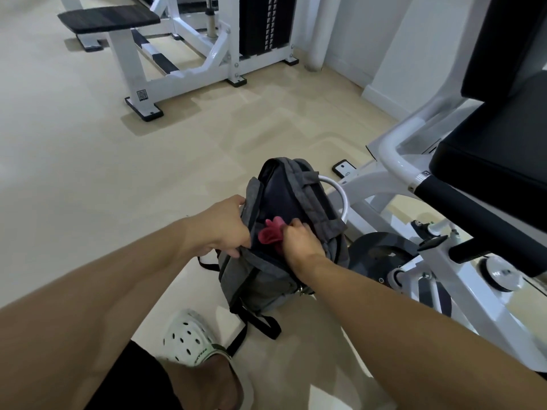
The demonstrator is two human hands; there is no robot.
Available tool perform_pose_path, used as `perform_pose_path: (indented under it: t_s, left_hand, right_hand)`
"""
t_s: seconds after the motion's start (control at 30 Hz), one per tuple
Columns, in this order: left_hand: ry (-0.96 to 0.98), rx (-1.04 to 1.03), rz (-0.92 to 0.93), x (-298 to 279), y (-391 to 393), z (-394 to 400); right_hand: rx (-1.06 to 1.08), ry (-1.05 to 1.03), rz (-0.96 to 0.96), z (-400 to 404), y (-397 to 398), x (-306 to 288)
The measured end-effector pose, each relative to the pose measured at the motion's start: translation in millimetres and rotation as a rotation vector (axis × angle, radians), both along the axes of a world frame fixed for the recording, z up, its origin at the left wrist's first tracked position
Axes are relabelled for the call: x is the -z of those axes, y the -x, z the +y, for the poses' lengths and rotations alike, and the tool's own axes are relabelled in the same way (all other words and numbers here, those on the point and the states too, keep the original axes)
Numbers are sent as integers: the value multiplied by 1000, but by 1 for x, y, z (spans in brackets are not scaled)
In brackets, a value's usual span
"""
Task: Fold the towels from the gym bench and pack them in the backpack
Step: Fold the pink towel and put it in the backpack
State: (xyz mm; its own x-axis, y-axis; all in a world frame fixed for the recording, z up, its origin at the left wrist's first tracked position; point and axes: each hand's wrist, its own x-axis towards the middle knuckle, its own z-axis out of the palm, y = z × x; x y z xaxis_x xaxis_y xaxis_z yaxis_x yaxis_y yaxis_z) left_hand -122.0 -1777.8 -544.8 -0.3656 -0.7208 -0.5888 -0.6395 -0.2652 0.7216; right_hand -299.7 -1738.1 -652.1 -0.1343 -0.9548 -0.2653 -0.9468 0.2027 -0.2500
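Note:
A grey backpack (266,276) stands on the floor in front of me, its main compartment unzipped and showing a dark lining. My left hand (226,224) grips the left rim of the opening and holds it apart. My right hand (300,241) is closed on a red towel (269,233), which is bunched and sits partly inside the opening. Most of the towel is hidden by my fingers and the bag.
A white gym machine with a black padded seat (488,161) stands close on the right, its curved tube touching the backpack. A black bench (108,17) on a white frame is at the far left. My white clog (189,338) is near the bag's straps.

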Motion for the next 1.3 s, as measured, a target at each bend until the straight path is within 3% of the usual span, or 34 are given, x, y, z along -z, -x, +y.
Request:
perform_pose_path:
  t_s: [0.07,0.2,0.33,0.53,0.77,0.93,1.3]
  left_hand:
    - [9,12,3,0,2,2]
    - [39,56,1,2,6,7]
    - [45,70,-21,3,6,7]
    - [52,63,-20,6,10,7]
    - [112,98,-77,14,8,10]
    - [126,116,-81,16,9,5]
    - [259,30,-98,3,38,-6]
  right_hand:
    - [34,28,-4,0,6,5]
    - [241,180,-288,2,1,14]
    - [490,-41,-442,8,-5,23]
    - [462,-101,-526,14,3,27]
    - [243,-213,-414,21,5,12]
    - [163,-141,-433,22,6,0]
    - [142,63,-491,50,32,-92]
